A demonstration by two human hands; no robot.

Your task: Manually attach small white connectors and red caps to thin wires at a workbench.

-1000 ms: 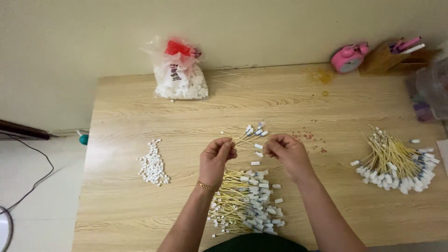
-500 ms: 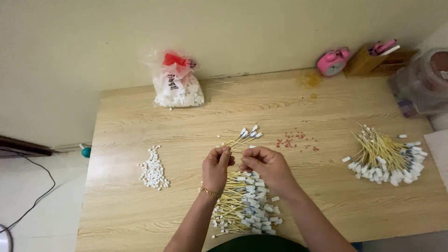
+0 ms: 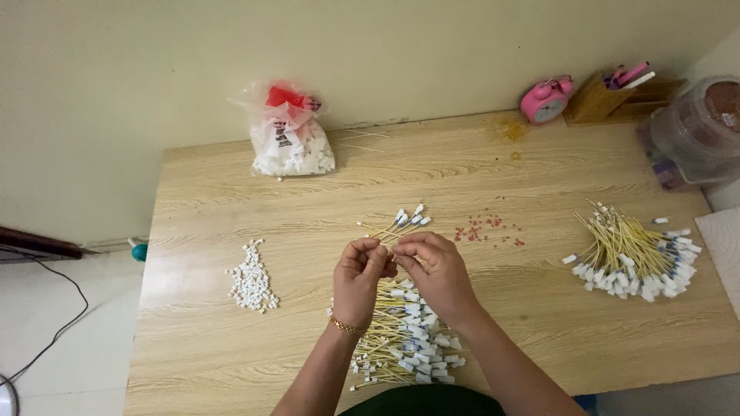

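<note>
Both hands meet over the light wooden tabletop [image 3: 231, 339]: left hand [image 3: 359, 279] and right hand [image 3: 435, 271] each pinch thin yellow white-tipped sticks [image 3: 401, 223] in a narrow grip.

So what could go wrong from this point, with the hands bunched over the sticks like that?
Both hands, left hand and right hand, pinch a small bundle of sticks whose capped tips fan out loosely; one might slip free. The forearms pass over the stick pile near the table edge, so a sweep could push sticks off. The loose white caps and red bits lie unguarded and could scatter.
</note>
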